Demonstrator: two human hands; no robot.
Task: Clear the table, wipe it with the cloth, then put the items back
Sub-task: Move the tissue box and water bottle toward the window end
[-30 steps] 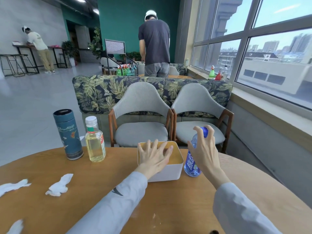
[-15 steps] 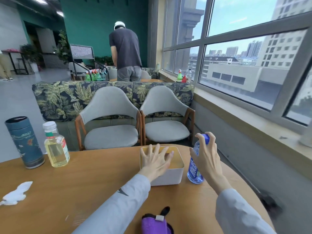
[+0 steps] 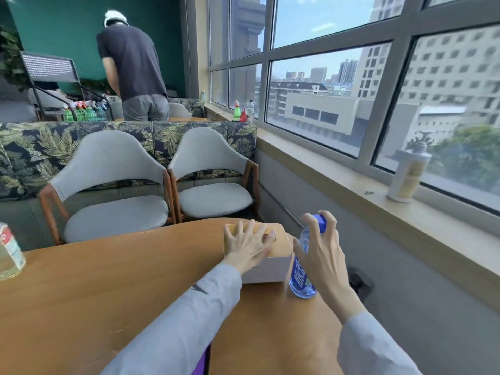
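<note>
Both hands on items at the desk's far edge

The white box (image 3: 266, 269) with a tan lid sits at 1 o'clock on the desk (image 3: 108, 288), left hand (image 3: 250, 246) spread flat on top. Right hand (image 3: 322, 255) fingers curl around the blue-capped water bottle (image 3: 300, 277), half hidden; an oil bottle (image 3: 9, 253) is cut off at 9 o'clock.

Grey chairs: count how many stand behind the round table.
2: one chair at left, one chair at right, side by side before the leaf-print sofa. Others may be hidden.
</note>
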